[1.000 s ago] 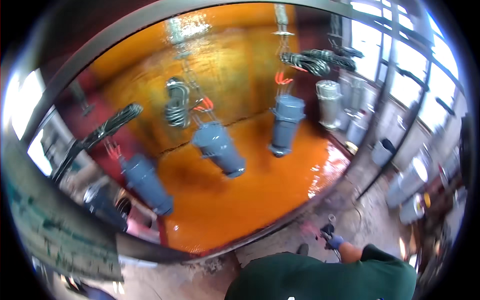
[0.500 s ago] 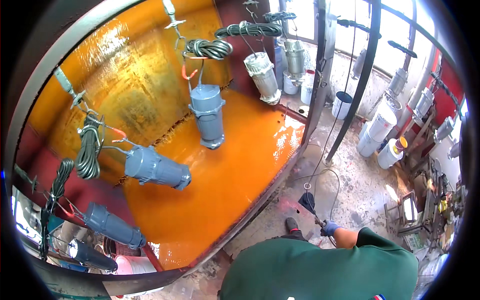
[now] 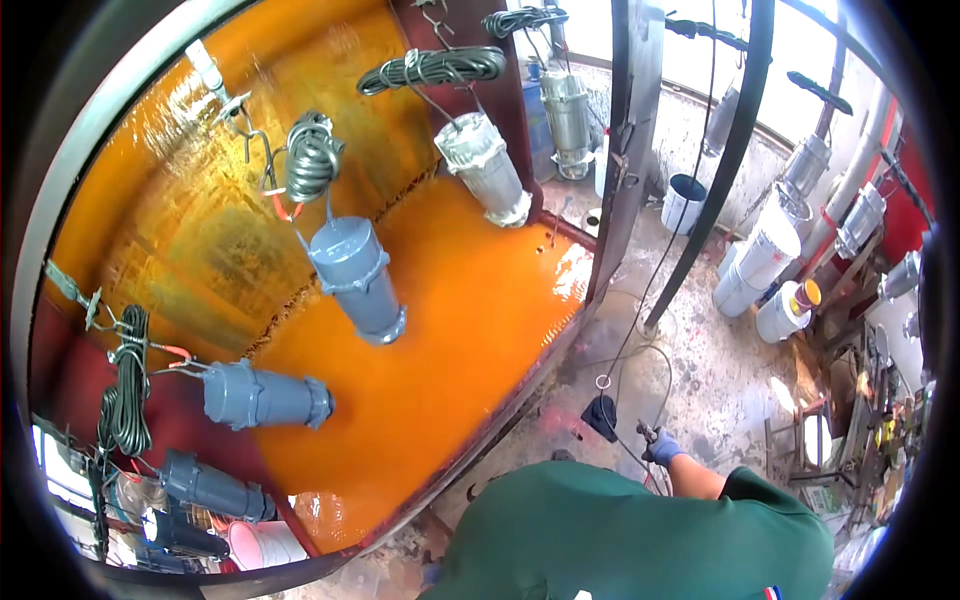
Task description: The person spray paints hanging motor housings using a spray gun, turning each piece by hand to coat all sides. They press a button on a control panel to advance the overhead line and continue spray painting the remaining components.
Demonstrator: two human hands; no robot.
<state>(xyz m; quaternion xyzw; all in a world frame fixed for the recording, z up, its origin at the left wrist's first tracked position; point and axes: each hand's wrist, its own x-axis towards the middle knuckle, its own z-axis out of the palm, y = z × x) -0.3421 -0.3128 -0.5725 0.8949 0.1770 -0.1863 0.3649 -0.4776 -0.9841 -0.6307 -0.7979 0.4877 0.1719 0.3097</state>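
- Head view, lower right of centre: the person's right hand [image 3: 662, 449], in a blue-grey glove, is gripping a small gun-shaped tool [image 3: 648, 433], fingers closed around it; single fingers are too small to tell. The left hand is not showing, so I cannot tell how its fingers are standing.
- Head view, just left of the tool: a dark pouch-like thing [image 3: 600, 417] is lying near a metal ring [image 3: 603, 382], with a thin hose [image 3: 668, 372] curving beside them.
- Head view, left half: three grey cylinders [image 3: 358, 282] are hanging in a row over and beside an orange basin [image 3: 410, 430], dark cable coils [image 3: 312, 160] looping above them.
- Head view, upper centre: a silver cylinder [image 3: 483, 170] is hanging at the basin's far right end.
- Head view, what is changing: the hanging row is shifting left, while the blue-lined pail [image 3: 683, 205] at right is keeping its place. This seems to be bringing the silver cylinder farther into the opening; the tool is remaining low, well apart from it.
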